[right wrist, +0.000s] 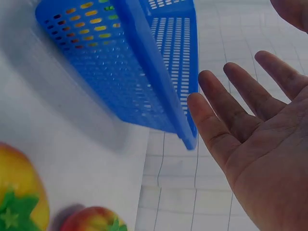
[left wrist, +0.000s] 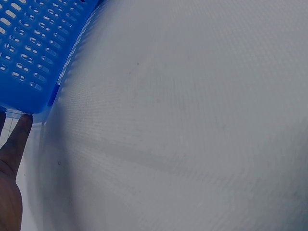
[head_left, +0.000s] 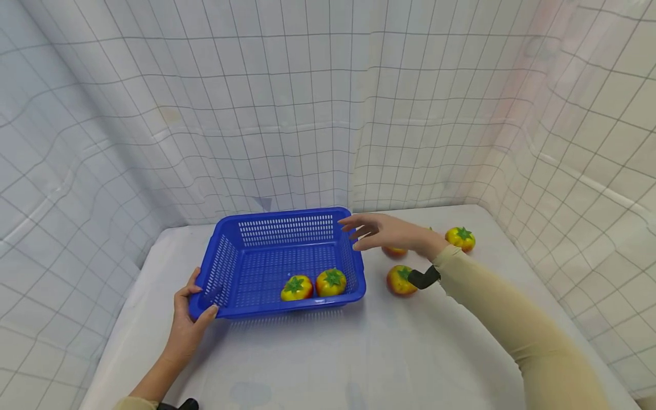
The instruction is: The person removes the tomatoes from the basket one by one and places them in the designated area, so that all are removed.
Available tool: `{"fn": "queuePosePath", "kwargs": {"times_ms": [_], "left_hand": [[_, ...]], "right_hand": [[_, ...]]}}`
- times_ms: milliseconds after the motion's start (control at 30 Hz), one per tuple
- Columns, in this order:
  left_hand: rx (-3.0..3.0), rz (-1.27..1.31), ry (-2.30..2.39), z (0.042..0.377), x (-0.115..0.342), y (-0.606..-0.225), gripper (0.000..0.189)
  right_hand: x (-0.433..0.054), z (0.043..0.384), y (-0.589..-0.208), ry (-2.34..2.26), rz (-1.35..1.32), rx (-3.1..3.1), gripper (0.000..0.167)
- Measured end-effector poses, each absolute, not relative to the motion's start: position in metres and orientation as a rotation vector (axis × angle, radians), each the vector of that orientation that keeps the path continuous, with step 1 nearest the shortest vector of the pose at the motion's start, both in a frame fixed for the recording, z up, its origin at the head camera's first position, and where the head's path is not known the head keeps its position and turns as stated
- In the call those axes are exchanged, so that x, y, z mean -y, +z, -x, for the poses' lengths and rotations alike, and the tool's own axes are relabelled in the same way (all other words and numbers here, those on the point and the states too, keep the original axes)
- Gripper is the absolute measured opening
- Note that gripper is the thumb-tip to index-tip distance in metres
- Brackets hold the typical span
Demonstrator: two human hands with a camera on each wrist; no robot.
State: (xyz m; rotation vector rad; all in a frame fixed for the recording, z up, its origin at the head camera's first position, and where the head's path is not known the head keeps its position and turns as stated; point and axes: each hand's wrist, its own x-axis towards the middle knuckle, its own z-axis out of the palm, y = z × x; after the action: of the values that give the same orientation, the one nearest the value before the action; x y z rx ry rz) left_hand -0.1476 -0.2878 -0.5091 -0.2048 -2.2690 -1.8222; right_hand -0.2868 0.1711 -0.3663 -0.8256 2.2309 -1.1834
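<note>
A blue plastic basket with slotted walls sits on the white table. Two yellow-red persimmons with green leaf caps lie inside: one persimmon beside another persimmon, near the front right corner. My left hand grips the basket's front left corner, thumb at the front rim and fingers along the left side. Over the right rim hovers my right hand, fingers extended and holding nothing; the right wrist view shows its bare palm beside the rim.
Right of the basket lie more persimmons: one near persimmon, one farther persimmon, and another persimmon partly hidden behind my right hand. White grid-patterned cloth hangs at the back and both sides of the table.
</note>
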Motion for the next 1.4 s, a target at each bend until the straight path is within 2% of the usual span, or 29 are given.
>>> {"fn": "queuePosePath", "kwargs": {"times_ms": [467,1400], "left_hand": [[2.219,0.251,-1.846,0.149,0.291,-0.513,0.046],[2.174,0.245,-1.909,0.150,0.292,-0.515,0.044]], "right_hand": [[-0.115,0.306,-0.369,-1.046,0.988,-2.138,0.073],[-0.051,0.315,-0.389,-0.780,1.024,-1.997,0.081]]}}
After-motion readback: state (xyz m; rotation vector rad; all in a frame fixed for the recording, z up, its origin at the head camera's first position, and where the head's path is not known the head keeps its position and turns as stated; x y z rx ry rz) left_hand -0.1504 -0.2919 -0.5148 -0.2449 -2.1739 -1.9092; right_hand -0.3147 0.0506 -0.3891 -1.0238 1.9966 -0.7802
